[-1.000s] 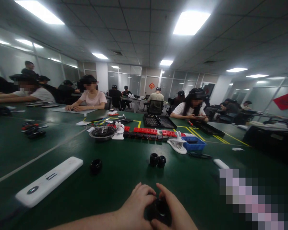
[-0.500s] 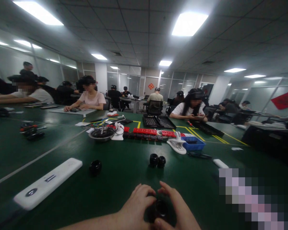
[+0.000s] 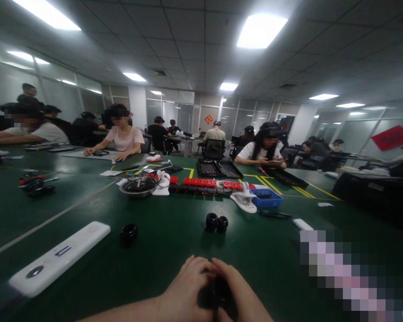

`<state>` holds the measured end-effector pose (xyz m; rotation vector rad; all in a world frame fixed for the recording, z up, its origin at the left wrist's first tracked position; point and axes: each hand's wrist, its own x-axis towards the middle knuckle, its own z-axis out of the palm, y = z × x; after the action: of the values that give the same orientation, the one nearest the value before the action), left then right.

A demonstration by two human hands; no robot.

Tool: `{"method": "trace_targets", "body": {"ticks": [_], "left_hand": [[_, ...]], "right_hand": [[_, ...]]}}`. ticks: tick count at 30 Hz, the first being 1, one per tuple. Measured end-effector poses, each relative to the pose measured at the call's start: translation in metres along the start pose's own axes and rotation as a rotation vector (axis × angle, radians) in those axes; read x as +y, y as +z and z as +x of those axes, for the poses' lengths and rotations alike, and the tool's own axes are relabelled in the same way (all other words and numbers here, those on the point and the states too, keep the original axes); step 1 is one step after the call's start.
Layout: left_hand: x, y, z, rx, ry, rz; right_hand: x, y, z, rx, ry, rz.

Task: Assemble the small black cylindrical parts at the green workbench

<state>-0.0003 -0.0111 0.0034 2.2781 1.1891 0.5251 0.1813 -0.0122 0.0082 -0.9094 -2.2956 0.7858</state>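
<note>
At the bottom centre, my left hand curls around one side of a glossy black ring-shaped part. My right hand wraps the same part from the other side, its fingers bent over the top and close to my left fingertips. Much of the part is hidden between the palms. Two similar black round parts with openings stand side by side beyond my hands, a larger one and a smaller one. Another black ring-shaped part sits to the left on the green table.
A long white bar lies at the left, with a blurred-out object at the right. Farther back are a metal bowl, a white clamp, a blue bin and a red strip. Several people sit around the table and beyond.
My right fingers have closed in over the black part, nearer to my left hand, and cover more of it. The whole view has shifted slightly, so things appear a little farther left.
</note>
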Motion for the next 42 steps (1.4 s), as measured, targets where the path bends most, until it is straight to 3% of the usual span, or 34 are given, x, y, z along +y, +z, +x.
{"method": "trace_targets", "body": {"ticks": [6,10,16,22,26,30,39,42], "left_hand": [[-0.008,0.005,0.001,0.005,-0.013,0.015],[-0.009,0.006,0.003,-0.038,-0.026,0.013],[-0.008,0.003,0.006,-0.079,-0.048,-0.001],[-0.011,0.007,0.004,-0.025,-0.023,-0.003],[-0.012,0.007,0.003,-0.039,-0.005,-0.004],[-0.012,0.007,0.004,-0.038,-0.021,0.003],[-0.004,0.004,0.002,-0.038,-0.027,0.033],[0.000,0.002,0.001,-0.012,-0.028,0.027]], "right_hand": [[0.003,0.000,0.001,0.144,0.113,-0.060],[-0.004,0.003,0.007,0.059,0.226,-0.112],[0.006,0.008,0.003,0.148,0.019,-0.033],[0.004,0.001,0.003,0.009,0.032,0.010],[-0.003,-0.002,0.006,0.072,0.150,-0.043],[-0.004,-0.001,0.007,0.034,0.255,-0.089],[0.000,-0.005,0.000,0.028,-0.029,-0.009],[-0.002,-0.005,-0.002,0.114,-0.039,0.027]]}}
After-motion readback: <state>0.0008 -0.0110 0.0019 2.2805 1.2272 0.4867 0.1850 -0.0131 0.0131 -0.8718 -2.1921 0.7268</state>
